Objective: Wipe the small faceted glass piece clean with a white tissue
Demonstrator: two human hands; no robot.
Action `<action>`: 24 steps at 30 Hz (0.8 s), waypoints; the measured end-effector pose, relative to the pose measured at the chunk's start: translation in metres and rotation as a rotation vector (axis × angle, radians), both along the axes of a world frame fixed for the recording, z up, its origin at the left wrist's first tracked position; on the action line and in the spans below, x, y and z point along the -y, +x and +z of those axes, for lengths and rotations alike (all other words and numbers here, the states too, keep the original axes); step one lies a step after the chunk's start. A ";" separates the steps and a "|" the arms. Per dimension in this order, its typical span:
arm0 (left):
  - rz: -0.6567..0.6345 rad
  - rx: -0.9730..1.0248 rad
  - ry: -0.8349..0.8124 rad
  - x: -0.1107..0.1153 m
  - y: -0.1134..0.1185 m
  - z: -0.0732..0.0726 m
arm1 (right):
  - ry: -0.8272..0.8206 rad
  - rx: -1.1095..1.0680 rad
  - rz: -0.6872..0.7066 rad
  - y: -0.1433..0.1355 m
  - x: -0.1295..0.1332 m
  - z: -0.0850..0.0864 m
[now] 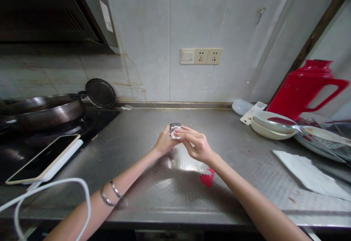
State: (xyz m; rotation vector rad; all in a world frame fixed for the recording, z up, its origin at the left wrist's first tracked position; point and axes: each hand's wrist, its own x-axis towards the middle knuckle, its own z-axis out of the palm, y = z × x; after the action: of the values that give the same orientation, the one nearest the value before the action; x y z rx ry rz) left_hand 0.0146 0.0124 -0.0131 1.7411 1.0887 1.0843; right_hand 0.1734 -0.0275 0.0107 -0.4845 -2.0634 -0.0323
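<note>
My left hand (165,140) is closed around a small dark, shiny object (175,127) above the middle of the metal counter. Against its near side, my right hand (196,144) presses a small piece of white tissue (175,135) with its fingertips. Both hands meet at the object, and my left fingers are partly hidden behind it. What exactly the object is cannot be made out. A red piece with a ragged edge (207,178) lies on the counter beside my right forearm.
On the left, a steel pan (46,113) sits on the stove, with a phone (45,158) and white cable (85,197) nearer. To the right are bowls (271,131), a plate (323,142), a red thermos jug (307,87) and a white paper sheet (307,171).
</note>
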 end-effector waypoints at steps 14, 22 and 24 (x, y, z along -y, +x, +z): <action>0.033 -0.052 0.065 0.013 0.005 0.005 | -0.045 -0.152 -0.176 0.003 -0.014 -0.004; 0.099 -0.017 -0.007 0.001 0.000 0.002 | 0.109 -0.024 -0.075 0.004 -0.006 -0.002; 0.099 -0.038 -0.016 0.002 0.001 0.002 | 0.122 -0.070 -0.106 0.004 -0.006 -0.001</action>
State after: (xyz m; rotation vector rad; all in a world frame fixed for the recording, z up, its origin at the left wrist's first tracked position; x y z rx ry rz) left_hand 0.0158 0.0100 -0.0109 1.7168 1.2144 1.1039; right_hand 0.1777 -0.0210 0.0096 -0.5120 -1.9526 -0.2011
